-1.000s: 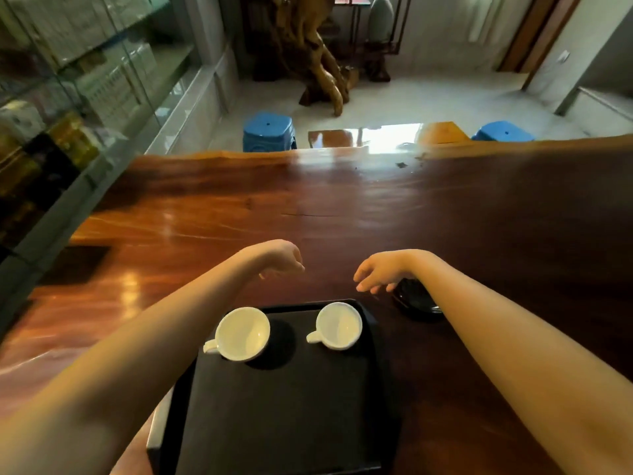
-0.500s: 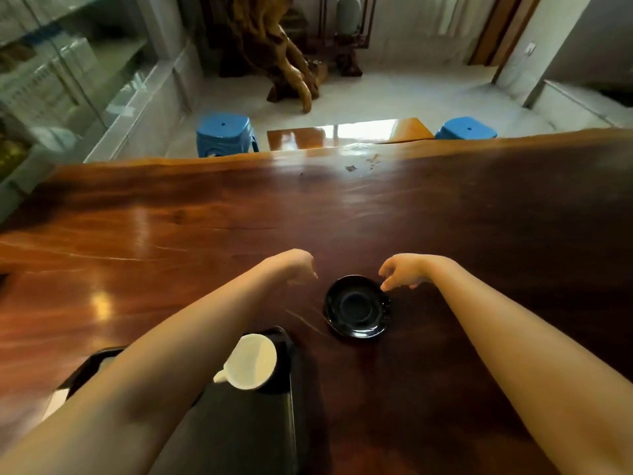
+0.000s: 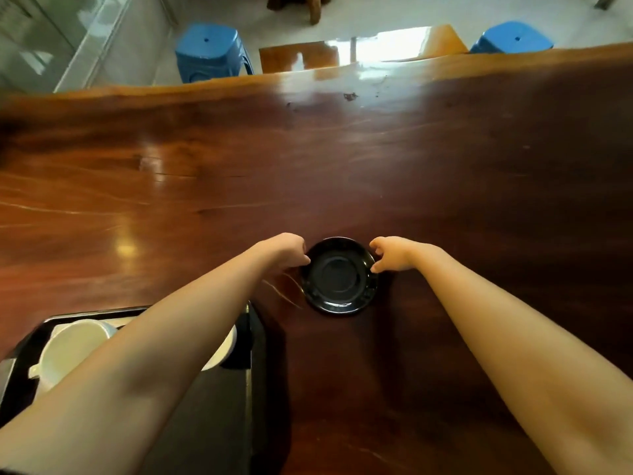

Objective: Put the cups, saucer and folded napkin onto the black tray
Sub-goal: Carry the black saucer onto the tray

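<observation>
Left hand (image 3: 286, 250) curled at 9 o'clock and right hand (image 3: 390, 253) curled at 3 o'clock flank the black saucer (image 3: 339, 275) on the bench (image 3: 445, 173), fingertips at its rim, grip unconfirmed; tray (image 3: 246, 337) lies toward 8 o'clock, nearer the left arm

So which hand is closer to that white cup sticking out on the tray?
The left hand, though its forearm passes over the cup while the hand sits at the saucer's left rim. The right hand is at the saucer's right rim, farther away.
</observation>
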### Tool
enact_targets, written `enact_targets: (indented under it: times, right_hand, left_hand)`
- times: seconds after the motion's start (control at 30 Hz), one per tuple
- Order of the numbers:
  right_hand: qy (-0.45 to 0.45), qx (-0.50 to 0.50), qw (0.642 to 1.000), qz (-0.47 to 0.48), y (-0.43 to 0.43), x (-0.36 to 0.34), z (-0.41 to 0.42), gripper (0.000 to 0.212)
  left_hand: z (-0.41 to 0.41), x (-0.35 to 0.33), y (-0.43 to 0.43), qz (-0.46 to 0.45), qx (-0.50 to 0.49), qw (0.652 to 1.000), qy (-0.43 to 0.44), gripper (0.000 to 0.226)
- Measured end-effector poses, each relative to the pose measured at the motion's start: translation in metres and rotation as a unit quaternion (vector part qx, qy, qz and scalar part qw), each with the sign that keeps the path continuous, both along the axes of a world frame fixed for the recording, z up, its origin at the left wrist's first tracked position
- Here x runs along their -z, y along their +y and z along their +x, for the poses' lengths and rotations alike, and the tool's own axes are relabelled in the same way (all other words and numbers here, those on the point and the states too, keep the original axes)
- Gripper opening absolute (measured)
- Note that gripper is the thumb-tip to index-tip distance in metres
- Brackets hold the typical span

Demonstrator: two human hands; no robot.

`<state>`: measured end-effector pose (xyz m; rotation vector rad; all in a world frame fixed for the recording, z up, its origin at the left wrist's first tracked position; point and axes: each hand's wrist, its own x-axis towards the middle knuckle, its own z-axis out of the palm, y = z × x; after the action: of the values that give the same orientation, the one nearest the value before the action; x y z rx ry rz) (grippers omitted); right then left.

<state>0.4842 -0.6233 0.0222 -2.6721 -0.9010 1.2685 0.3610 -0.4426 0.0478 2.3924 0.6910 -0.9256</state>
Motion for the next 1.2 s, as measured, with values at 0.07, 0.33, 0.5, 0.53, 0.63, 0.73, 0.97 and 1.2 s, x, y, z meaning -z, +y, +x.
enact_targets:
  times: [0.07,0.33,0.5,0.53,0.63,0.73,0.97,1.2]
  right_hand:
    - [0.028,0.012,1.0,0.004,-0.008,0.027,0.023,0.066]
    - [0.138,0.159,0.971,0.113,-0.014,0.044,0.022,0.04]
    - [0.173,0.194,0.955,0.142,-0.013,0.045,0.021,0.032]
    - [0.181,0.204,0.951,0.143,-0.012,0.044,0.019,0.03]
    - [0.195,0.228,0.943,0.147,-0.012,0.041,0.015,0.027]
    - [0.195,0.238,0.941,0.14,-0.013,0.037,0.01,0.027]
    - [0.173,0.228,0.946,0.15,-0.01,0.005,-0.003,0.026]
    - [0.14,0.205,0.948,0.2,0.007,-0.048,-0.025,0.024]
  left_hand:
    - [0.023,0.027,-0.008,-0.026,-0.016,0.999,0.024,0.035]
    - [0.02,0.047,-0.016,-0.087,-0.12,0.989,-0.011,0.035]
    - [0.016,0.056,-0.015,-0.088,-0.149,0.984,-0.04,0.032]
    - [0.014,0.055,-0.015,-0.09,-0.16,0.982,-0.043,0.031]
    - [0.01,0.056,-0.014,-0.102,-0.189,0.975,-0.058,0.03]
    - [0.004,0.052,-0.013,-0.132,-0.229,0.962,-0.06,0.032]
    - [-0.014,0.025,-0.007,-0.185,-0.278,0.938,-0.09,0.031]
    - [-0.046,-0.016,0.013,-0.213,-0.306,0.914,-0.158,0.038]
